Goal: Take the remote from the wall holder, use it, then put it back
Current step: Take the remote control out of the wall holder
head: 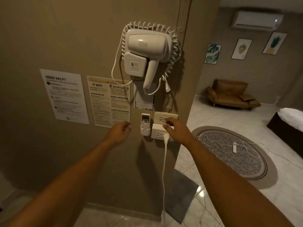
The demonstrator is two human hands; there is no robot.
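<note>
A small white remote (145, 121) with a grey screen and buttons stands upright in a white wall holder (145, 131) on the beige wall. My left hand (119, 132) hovers just left of the holder, fingers loosely curled, holding nothing. My right hand (176, 128) reaches in from the right, fingers spread, in front of the sockets and a short way from the remote. Neither hand touches the remote.
A white wall hair dryer (144, 53) with a coiled cord hangs above. Paper notices (108, 100) are stuck at left. Sockets (159, 133) with a white plug and cable sit right of the holder. An air conditioner (256, 20) is mounted high at right, above an armchair and round rug.
</note>
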